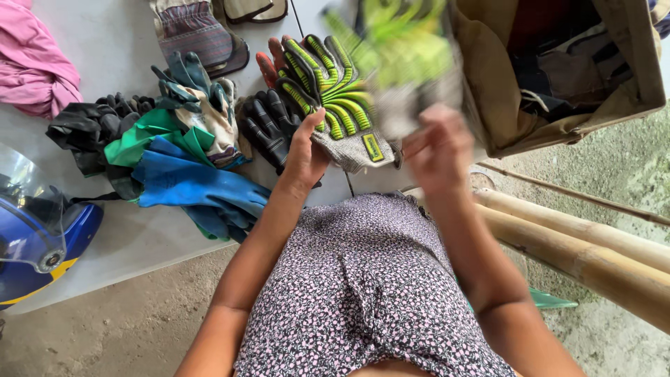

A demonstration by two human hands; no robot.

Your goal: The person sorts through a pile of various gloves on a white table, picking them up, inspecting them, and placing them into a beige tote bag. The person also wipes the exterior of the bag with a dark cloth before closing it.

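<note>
Right hand (438,148) fingers closing on the cuff of a blurred grey knit glove with lime-green ribbed guards (403,66), lifting it clear of the pile. Left hand (305,152) fingers loosely open, fingertips pressing a matching grey and lime-green impact glove (340,105) lying flat on the pale table (118,230), likely steadying it. Just left of those fingers: black padded gloves (269,126), then blue rubber gloves (192,183). Past the right fingers, a tan canvas bag (558,77) is gaping open
</note>
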